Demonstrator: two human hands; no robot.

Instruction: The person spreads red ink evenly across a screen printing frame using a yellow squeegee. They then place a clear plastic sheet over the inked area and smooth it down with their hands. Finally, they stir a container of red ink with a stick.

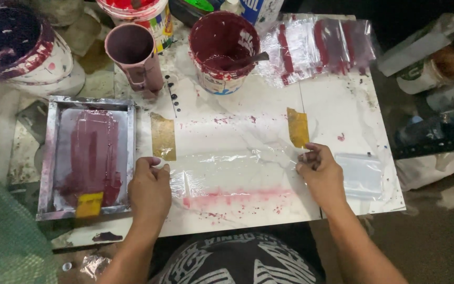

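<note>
From the head camera, a clear plastic bag (pixel 232 171) lies flat on the white table (pixel 342 105), stretched between the two hands. The left hand (pixel 151 186) pinches the bag's left edge, its grip narrow, thumb and fingertips closed on the film. The right hand (pixel 319 171) does the same at the right edge, grip closed on the film just below a strip of yellow tape (pixel 298 127). A second tape strip (pixel 163 137) sits just above the left grip.

The bag looks very light, limp and slippery, likely to wrinkle or cling; holding it by opposite edges seems the way to keep it taut.

Left of the left grip lies a metal-framed printing screen (pixel 88 155) smeared with maroon ink. Beyond both grips stands an open paint bucket (pixel 222 50).
</note>
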